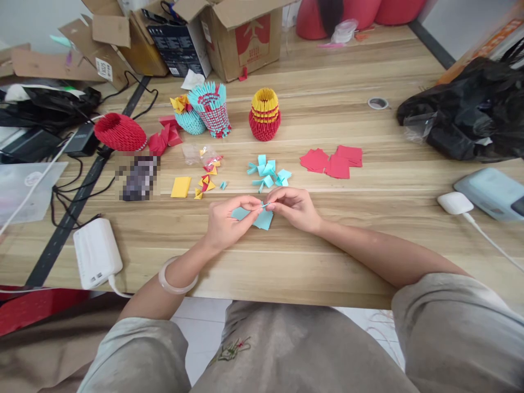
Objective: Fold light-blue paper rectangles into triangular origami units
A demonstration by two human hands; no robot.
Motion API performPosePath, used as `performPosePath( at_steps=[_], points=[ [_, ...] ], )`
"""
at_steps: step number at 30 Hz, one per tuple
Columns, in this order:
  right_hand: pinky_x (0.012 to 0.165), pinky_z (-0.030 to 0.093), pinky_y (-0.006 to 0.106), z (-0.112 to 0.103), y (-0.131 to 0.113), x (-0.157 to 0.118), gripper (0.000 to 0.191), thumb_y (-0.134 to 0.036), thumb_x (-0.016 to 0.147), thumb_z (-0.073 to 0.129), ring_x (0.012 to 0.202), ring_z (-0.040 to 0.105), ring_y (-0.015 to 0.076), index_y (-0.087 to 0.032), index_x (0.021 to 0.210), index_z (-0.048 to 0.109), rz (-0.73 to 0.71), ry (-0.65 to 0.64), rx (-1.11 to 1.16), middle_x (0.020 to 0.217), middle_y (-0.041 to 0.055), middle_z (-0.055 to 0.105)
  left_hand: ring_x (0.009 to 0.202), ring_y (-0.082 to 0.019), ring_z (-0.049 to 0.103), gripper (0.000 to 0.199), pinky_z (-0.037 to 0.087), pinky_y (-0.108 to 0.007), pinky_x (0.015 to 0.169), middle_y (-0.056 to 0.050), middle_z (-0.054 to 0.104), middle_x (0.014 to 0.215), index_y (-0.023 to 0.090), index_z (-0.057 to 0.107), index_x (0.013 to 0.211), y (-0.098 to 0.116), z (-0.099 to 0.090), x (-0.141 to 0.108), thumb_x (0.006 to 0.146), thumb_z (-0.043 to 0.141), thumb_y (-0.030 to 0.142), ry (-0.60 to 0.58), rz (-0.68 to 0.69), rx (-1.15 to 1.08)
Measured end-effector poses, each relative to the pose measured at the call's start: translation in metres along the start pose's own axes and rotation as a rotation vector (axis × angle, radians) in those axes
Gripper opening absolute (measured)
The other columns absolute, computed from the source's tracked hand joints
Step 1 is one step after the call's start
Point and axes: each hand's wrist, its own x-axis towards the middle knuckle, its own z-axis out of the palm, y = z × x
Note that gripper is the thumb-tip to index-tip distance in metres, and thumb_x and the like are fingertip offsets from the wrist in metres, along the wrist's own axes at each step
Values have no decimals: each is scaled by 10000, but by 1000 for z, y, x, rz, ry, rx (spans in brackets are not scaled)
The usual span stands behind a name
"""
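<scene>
Between the fingertips of my left hand [229, 220] and my right hand [297, 208] is a small light-blue piece of folded paper [265, 205], pinched from both sides. Flat light-blue paper sheets [264, 220] lie on the table just under my hands. Beyond my fingers sits a loose pile of folded light-blue paper pieces [266, 172]. A stack of yellow paper [180, 187] and several small yellow and red folded pieces [207, 183] are to the left. Red paper sheets [338, 165] are spread to the right.
Folded-paper vases stand at the back: a red and yellow one [265, 117], a blue and red one [213, 112], and a red one [120, 132] on its side. A white power bank [97, 252] lies left, a white charging case [455, 203] right. Cardboard boxes [245, 43] line the back.
</scene>
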Motion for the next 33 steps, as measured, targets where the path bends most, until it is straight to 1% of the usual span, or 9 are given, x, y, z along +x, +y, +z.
performPosePath(
  at_steps=[5, 10, 18, 22, 25, 29, 31, 33],
  points=[
    [690, 549, 286, -1, -1, 1, 124, -300, 761, 727, 743, 633, 124, -194, 751, 664, -37, -30, -2, 768, 29, 682, 619, -124, 698, 92, 573, -205, 652, 12, 739, 688, 182, 688, 834, 0, 0, 0, 756, 715, 223, 15, 25, -7],
    [679, 540, 282, -2, -2, 2, 88, -256, 777, 714, 719, 623, 116, -195, 741, 663, -94, -38, 13, 744, 18, 674, 623, -121, 698, 91, 566, -198, 650, 10, 740, 698, 183, 686, 834, 0, 0, -1, 754, 717, 212, 7, 37, -10],
    [706, 551, 294, -4, 1, 2, 81, -264, 765, 728, 782, 640, 131, -201, 793, 686, -57, -70, 20, 810, 30, 692, 621, -112, 694, 99, 559, -189, 652, 14, 740, 702, 179, 684, 834, -1, -1, -1, 744, 725, 184, 17, 39, -42],
    [702, 551, 266, -3, 3, 1, 41, -199, 772, 718, 775, 646, 116, -196, 810, 703, -57, -60, 73, 803, 23, 699, 619, -105, 692, 89, 556, -178, 648, 14, 740, 709, 173, 681, 812, -2, 1, -1, 736, 727, 168, 13, 55, -40],
    [704, 551, 257, -3, 2, 1, 65, -151, 760, 720, 771, 651, 112, -199, 803, 719, -62, -44, 106, 792, 20, 707, 619, -98, 687, 83, 549, -168, 638, 16, 738, 714, 171, 679, 803, -3, 1, 0, 733, 723, 158, 20, 64, -47],
    [693, 552, 246, -3, -1, 2, 76, -125, 753, 717, 749, 654, 106, -198, 773, 727, -61, -44, 89, 771, 18, 711, 614, -93, 678, 86, 538, -161, 623, 18, 731, 708, 171, 679, 801, -5, 1, -1, 732, 719, 139, -12, 67, -52],
    [689, 556, 242, -3, -2, 1, 63, -137, 746, 727, 742, 657, 103, -194, 772, 723, -39, -36, 100, 770, 15, 710, 625, -95, 678, 88, 539, -164, 630, 12, 730, 713, 170, 681, 801, -6, 2, -2, 730, 720, 136, -10, 61, -63],
    [678, 565, 244, -2, -1, 1, 75, -157, 736, 741, 720, 664, 102, -194, 794, 712, 12, -18, 135, 765, 6, 708, 647, -106, 680, 92, 549, -180, 648, -6, 732, 732, 163, 685, 805, -7, 3, -2, 725, 727, 148, 7, 26, -109]
  ],
)
